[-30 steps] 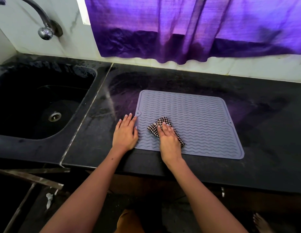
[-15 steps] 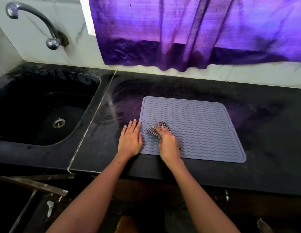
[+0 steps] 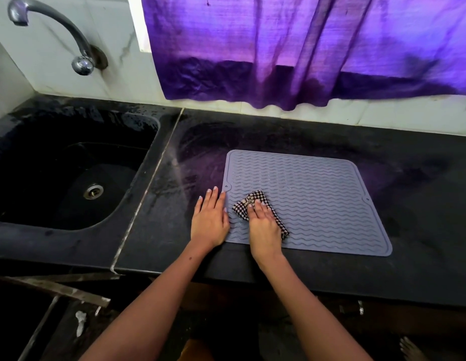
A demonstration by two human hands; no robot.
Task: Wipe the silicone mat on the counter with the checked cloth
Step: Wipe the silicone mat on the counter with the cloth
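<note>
Mat (image 3: 318, 199) lies flat on the counter (image 3: 422, 256), right of the sink (image 3: 138, 162). Right hand (image 3: 263, 225) presses the cloth (image 3: 249, 201) flat-fingered on the mat's near-left corner; left hand (image 3: 209, 220), relaxed, steadies its left edge. Judgement: most of the mat remains unwiped.

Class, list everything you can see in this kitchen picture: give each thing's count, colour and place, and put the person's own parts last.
silicone mat: one, grey with wavy ridges, flat on the counter.
checked cloth: one, black and white, on the mat's near left part under the right hand.
counter: one, black.
sink: one, black, left of the counter.
tap: one, metal, on the wall above the sink.
curtain: one, purple, hanging behind the counter.
left hand: flat, at the mat's left edge.
right hand: pressing the cloth on the mat.
</note>
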